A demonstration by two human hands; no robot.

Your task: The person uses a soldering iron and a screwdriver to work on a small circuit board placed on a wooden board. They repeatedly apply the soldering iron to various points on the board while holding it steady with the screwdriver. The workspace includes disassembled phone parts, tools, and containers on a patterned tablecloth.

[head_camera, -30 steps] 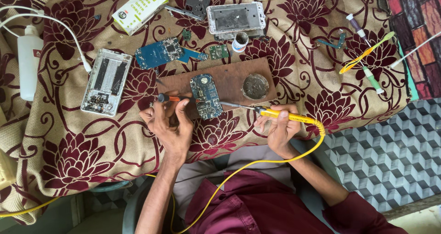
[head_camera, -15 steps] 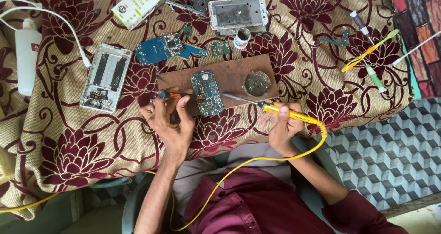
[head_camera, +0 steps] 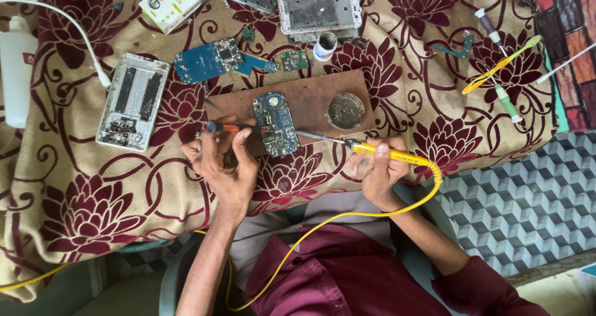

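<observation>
My left hand (head_camera: 222, 162) grips a small screwdriver (head_camera: 233, 128), tip against the blue circuit board (head_camera: 275, 123) on the brown board (head_camera: 304, 99), centre of the counter (head_camera: 93, 204). My right hand (head_camera: 380, 170) is closed round the yellow soldering iron (head_camera: 379, 152). Vs. 1 s ago: iron tip now nearer the board's right edge, apparently not yet touching; screwdriver unchanged. Judgement: board pinned, soldering approach underway. Round tin (head_camera: 346, 110) sits far-right of it.
</observation>
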